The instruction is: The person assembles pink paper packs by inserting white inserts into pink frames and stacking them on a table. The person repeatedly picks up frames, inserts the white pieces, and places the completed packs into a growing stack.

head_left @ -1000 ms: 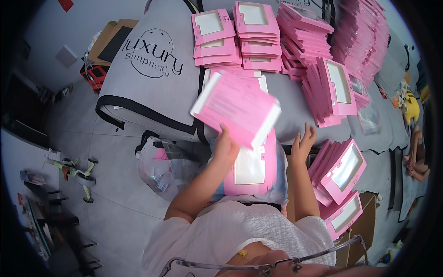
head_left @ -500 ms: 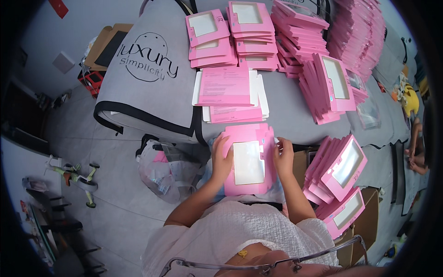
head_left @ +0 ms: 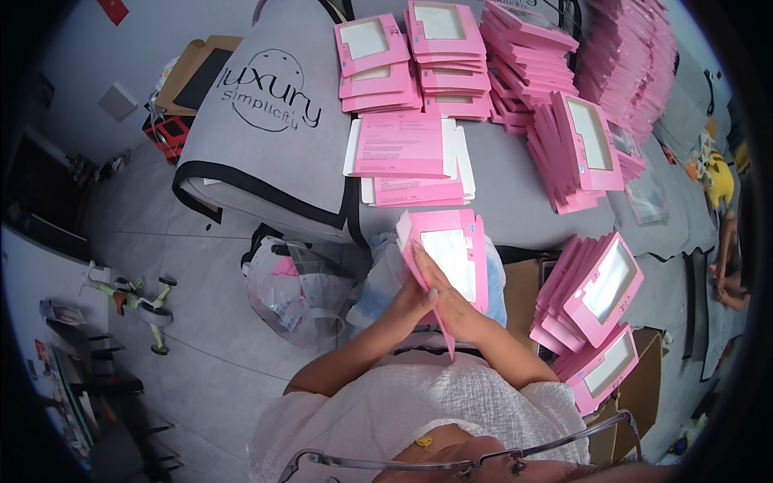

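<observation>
I see a pink carton (head_left: 411, 256) tilted up on edge, pressed between the fingers of the left hand (head_left: 409, 312) and right hand (head_left: 456, 310); a moment ago they flanked one lying flat. Right of the fingers lies a windowed carton (head_left: 477, 241).

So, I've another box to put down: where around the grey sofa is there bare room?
The grey sofa seat between the flat pink cartons and the leaning pink stack; also the floor between tricycle and clear bag. Crowded: the seat's far side, under pink piles.
</observation>
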### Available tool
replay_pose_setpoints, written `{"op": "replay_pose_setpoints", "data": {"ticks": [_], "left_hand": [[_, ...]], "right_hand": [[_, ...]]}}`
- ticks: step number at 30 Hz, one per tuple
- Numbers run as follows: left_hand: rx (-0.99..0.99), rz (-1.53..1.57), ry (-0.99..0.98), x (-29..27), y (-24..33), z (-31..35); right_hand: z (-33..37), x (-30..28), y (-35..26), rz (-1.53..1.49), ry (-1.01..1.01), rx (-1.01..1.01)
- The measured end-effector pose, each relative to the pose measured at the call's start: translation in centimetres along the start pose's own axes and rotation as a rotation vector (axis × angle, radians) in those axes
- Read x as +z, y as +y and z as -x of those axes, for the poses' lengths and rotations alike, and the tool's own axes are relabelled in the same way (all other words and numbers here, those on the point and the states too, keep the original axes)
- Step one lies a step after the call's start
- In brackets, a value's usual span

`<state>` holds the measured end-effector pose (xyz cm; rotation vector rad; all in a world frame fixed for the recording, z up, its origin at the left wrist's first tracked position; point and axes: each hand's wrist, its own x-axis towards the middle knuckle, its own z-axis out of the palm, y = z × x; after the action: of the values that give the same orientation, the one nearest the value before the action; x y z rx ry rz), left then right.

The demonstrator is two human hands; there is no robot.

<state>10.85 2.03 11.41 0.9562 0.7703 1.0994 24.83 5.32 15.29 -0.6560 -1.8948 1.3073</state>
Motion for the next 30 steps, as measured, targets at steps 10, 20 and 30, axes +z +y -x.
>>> {"op": "replay_pose_setpoints", "data": {"ticks": [10,20,30], "left_hand": [[-0.331,-0.060,-0.275,-4.0,8.3,-2.5],[-0.223,-0.767,-0.366,0.0,7.2,-4.5],[-0.147,-0.187,-0.065,1.4,6.9,-5.1]], "right_hand": [[-4.3,-4.9,-4.2,0.710,0.274,-0.292],[-4.4,-5.0,-6.4,0.622,0.070,0.431],[-4.9,-8.5,-2.1,0.006,-0.020,0.570]]}}
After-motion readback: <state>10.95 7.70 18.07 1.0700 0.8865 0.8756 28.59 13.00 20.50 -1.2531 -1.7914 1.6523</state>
